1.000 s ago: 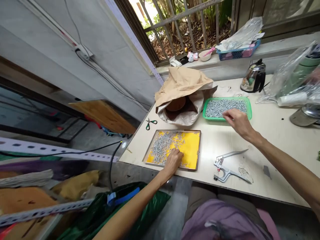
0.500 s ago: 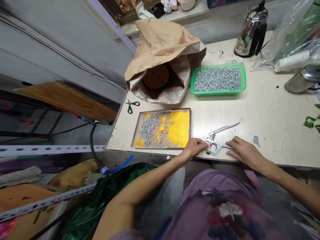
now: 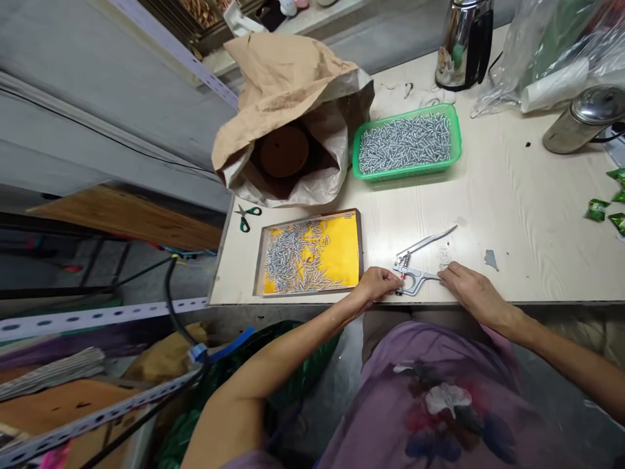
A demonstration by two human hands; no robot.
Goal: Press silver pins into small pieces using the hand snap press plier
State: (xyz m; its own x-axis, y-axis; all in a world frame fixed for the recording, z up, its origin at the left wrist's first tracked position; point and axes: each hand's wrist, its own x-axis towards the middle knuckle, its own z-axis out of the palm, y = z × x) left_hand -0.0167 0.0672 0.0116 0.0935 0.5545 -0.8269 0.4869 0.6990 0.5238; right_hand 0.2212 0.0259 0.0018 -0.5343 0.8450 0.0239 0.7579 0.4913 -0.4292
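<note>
Silver hand pliers (image 3: 415, 277) with a round, snap-press style jaw lie near the table's front edge, their long upper handle raised away from the lower one. My right hand (image 3: 471, 290) grips the end of the lower handle. At the jaw, beside a small red part, my left hand (image 3: 378, 284) is closed in a pinch; whatever lies between its fingertips is too small and hidden to make out. Left of that hand, a shallow tray (image 3: 360, 244) lined in yellow holds many small silver metal pins (image 3: 288, 257), heaped mostly on its left side.
A green plastic basket (image 3: 459, 140) full of similar metal pieces stands behind. Left of it sits an open brown paper sack (image 3: 293, 78). Green-handled scissors (image 3: 248, 218) lie near the left edge. A kettle (image 3: 463, 49), a steel pot (image 3: 581, 120) and green packets (image 3: 596, 210) are farther right.
The camera view has shifted, so the table's things appear further left. Both hands remain at the pliers, the left still pinched at the jaw, the right still on the lower handle.
</note>
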